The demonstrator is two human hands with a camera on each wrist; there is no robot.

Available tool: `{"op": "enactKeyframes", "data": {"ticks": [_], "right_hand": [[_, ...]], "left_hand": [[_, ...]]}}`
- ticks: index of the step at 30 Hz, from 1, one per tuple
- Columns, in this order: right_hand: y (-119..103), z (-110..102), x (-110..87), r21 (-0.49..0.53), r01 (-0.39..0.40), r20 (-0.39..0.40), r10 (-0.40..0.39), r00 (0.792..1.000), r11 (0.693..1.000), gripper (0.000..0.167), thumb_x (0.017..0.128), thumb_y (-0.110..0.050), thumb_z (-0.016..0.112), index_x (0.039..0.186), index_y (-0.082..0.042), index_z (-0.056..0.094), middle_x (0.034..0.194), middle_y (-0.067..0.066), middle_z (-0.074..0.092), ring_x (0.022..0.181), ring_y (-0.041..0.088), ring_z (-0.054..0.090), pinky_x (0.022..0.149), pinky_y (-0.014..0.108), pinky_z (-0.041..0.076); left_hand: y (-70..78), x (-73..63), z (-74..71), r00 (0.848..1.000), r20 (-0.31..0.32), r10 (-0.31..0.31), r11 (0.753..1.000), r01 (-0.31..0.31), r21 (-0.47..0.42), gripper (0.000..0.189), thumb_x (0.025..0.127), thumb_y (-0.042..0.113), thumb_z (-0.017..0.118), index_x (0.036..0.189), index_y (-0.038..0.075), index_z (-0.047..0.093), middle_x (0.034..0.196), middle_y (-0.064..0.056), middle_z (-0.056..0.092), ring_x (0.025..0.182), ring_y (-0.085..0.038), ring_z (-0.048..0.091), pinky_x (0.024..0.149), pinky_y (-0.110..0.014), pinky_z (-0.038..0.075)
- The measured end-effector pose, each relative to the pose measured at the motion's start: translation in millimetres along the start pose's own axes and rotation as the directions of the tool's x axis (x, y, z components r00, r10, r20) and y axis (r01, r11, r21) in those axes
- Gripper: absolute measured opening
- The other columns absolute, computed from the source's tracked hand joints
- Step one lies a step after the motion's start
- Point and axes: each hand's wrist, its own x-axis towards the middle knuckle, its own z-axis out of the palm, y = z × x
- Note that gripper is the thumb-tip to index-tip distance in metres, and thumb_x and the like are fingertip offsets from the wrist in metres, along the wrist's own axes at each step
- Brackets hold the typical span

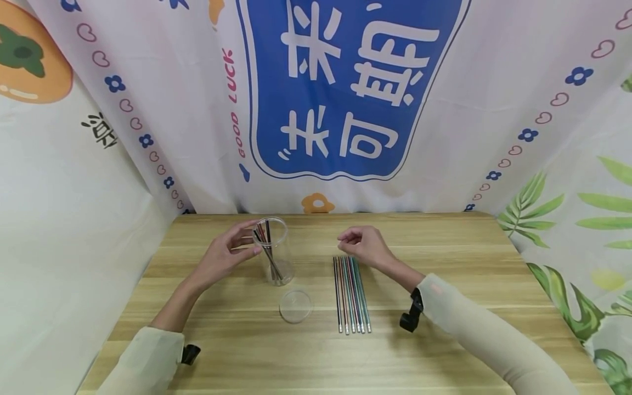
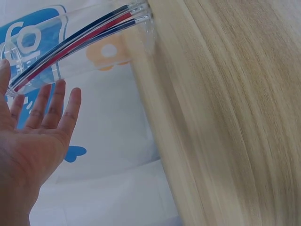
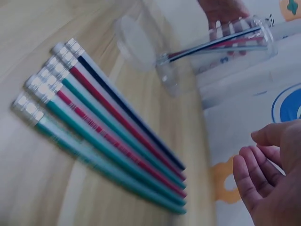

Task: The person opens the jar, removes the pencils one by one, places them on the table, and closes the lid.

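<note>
A clear plastic jar stands upright on the table, with a few dark and red pencils leaning inside it. My left hand is at the jar's left side near the rim, its fingers fairly straight in the left wrist view. To the right, a row of several pencils in green, red and dark colours lies side by side, eraser ends toward me. Just beyond the far ends of that row hovers my right hand, fingers loosely bent with nothing between them.
A round clear lid lies flat on the wooden table, in front of the jar and left of the pencil row. Behind the table's far edge hangs a printed white cloth.
</note>
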Motion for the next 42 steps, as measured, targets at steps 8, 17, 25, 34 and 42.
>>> {"op": "enactKeyframes", "data": {"ticks": [8, 17, 25, 34, 42], "right_hand": [[-32, 6, 7.1, 0.014, 0.091, 0.077, -0.092, 0.993, 0.996, 0.013, 0.095, -0.009, 0.080, 0.107, -0.006, 0.080, 0.096, 0.004, 0.077, 0.088, 0.017, 0.071, 0.078, 0.027, 0.062], [-59, 16, 14.6, 0.056, 0.159, 0.119, -0.165, 0.979, 0.986, 0.014, 0.096, -0.007, 0.079, 0.109, -0.005, 0.079, 0.098, 0.004, 0.077, 0.091, 0.017, 0.071, 0.080, 0.027, 0.063], [-80, 20, 23.4, 0.056, 0.223, 0.150, -0.229, 0.962, 0.973, 0.015, 0.097, -0.009, 0.078, 0.112, -0.006, 0.078, 0.100, 0.002, 0.076, 0.093, 0.015, 0.070, 0.082, 0.027, 0.063], [-102, 27, 37.8, 0.078, 0.288, 0.186, -0.298, 0.936, 0.954, 0.019, 0.097, -0.007, 0.078, 0.114, 0.000, 0.077, 0.102, 0.005, 0.076, 0.093, 0.016, 0.071, 0.085, 0.031, 0.064], [-123, 33, 47.6, 0.089, 0.313, 0.214, -0.325, 0.921, 0.945, 0.021, 0.097, -0.008, 0.078, 0.117, 0.000, 0.076, 0.104, 0.006, 0.077, 0.094, 0.015, 0.072, 0.087, 0.028, 0.062]], "left_hand": [[1.2, 0.7, 0.0, 1.000, 0.005, -0.003, 1.000, 0.003, 0.015, 0.064, 0.101, 0.022, 0.076, 0.158, 0.017, 0.048, 0.151, -0.022, 0.055, 0.135, -0.041, 0.058, 0.105, -0.036, 0.056], [2.6, 1.7, 1.1, 1.000, 0.003, -0.003, 0.999, 0.003, 0.036, 0.065, 0.100, 0.021, 0.077, 0.159, 0.017, 0.048, 0.147, -0.021, 0.059, 0.132, -0.040, 0.061, 0.105, -0.039, 0.056], [3.4, 3.4, 1.2, 1.000, -0.003, -0.002, 1.000, 0.002, 0.029, 0.065, 0.100, 0.019, 0.077, 0.158, 0.015, 0.047, 0.144, -0.023, 0.060, 0.129, -0.041, 0.062, 0.098, -0.025, 0.058], [6.2, 3.8, 2.5, 1.000, 0.011, -0.016, 0.999, 0.017, -0.027, 0.066, 0.099, 0.018, 0.078, 0.157, 0.011, 0.049, 0.143, -0.025, 0.060, 0.131, -0.047, 0.060, 0.095, -0.028, 0.060], [4.7, 4.3, 2.1, 1.000, 0.003, -0.005, 1.000, 0.005, -0.012, 0.063, 0.099, 0.017, 0.078, 0.156, 0.011, 0.051, 0.142, -0.023, 0.062, 0.129, -0.045, 0.062, 0.093, -0.029, 0.061]]}}
